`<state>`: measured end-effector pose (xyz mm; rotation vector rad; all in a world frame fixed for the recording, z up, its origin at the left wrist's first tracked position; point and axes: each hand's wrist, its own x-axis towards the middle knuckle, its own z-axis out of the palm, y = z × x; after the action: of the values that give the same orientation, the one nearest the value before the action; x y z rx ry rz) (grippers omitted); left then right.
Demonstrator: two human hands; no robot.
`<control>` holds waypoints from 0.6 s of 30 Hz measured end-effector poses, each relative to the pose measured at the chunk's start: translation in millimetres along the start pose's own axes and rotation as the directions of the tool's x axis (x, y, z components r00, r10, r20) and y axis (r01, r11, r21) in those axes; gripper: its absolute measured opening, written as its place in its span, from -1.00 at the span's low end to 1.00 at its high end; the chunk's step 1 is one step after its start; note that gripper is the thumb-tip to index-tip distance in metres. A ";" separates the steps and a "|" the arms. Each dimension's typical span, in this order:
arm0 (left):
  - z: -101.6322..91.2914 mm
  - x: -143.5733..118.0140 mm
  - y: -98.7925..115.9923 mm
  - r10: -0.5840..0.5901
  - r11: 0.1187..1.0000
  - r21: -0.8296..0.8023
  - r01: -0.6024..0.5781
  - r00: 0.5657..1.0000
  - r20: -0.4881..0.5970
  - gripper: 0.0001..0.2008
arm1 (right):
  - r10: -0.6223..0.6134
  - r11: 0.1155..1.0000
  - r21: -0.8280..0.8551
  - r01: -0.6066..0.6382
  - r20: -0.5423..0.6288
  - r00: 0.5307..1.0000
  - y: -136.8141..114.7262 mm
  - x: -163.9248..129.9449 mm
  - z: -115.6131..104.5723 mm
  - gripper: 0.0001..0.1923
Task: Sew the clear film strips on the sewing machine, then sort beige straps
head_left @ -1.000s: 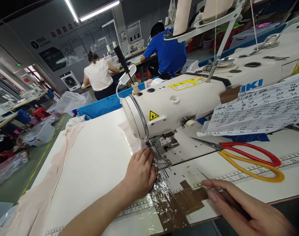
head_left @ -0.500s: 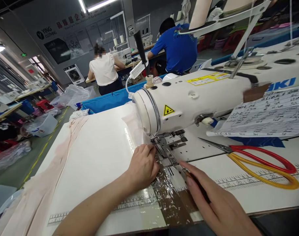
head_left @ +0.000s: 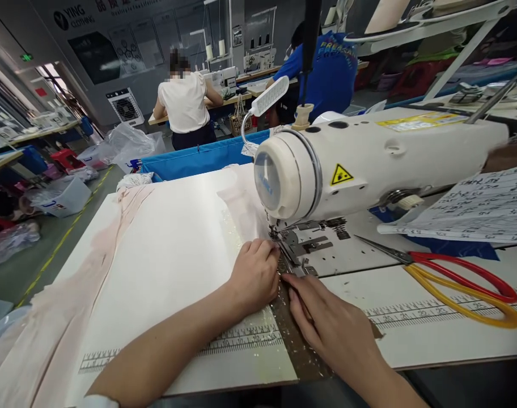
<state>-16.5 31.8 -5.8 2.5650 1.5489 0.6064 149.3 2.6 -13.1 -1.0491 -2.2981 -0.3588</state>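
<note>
Head view | left hand (head_left: pixel 254 275) flat, fingers curled on pale fabric (head_left: pixel 241 204) at frame centre | right hand (head_left: pixel 326 323) flat, holding nothing, fingertips toward presser foot (head_left: pixel 284 246) just up-left | fabric runs away under sewing machine (head_left: pixel 369 164); left hand nearer

My feed is bright and evenly lit, light coming from overhead; no lamp in frame. The table (head_left: pixel 165 238) reads near white, close to washed out at centre. Soft, short shadows only: under the left hand (head_left: pixel 254 277) and right hand (head_left: pixel 330 326), and beneath the machine (head_left: pixel 369 164) head. Speckled glare on the brown tape (head_left: pixel 292 334) at 6 o'clock and on a strip of film by the needle. Highlight on the machine's round end cap. Strong wide-angle bending: table edges and the printed ruler curve, worst at 3 and 9 o'clock. The paper (head_left: pixel 483 207) at 3 o'clock smears slightly. Background at 11 o'clock is dimmer, softer.
</note>
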 end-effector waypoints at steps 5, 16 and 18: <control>2.8 0.5 -1.2 0.008 1.000 -0.016 -0.008 1.000 -0.013 -0.71 | -0.033 0.997 -0.070 0.034 0.019 0.999 -1.3 3.5 -1.5 -0.65; 1.7 0.1 -0.9 0.006 1.000 -0.027 -0.006 1.000 -0.016 -0.68 | -0.026 0.996 -0.090 0.027 0.018 1.000 -2.0 3.0 -2.2 -0.66; 1.8 0.7 -1.4 0.005 1.000 -0.029 -0.006 1.000 -0.016 -0.67 | -0.015 0.994 -0.107 0.017 0.017 1.000 -3.2 3.0 -2.6 -0.67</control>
<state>-16.7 33.3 -7.6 2.5502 1.5270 0.6470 146.3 1.1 -9.2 -1.0906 -2.3248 -0.4867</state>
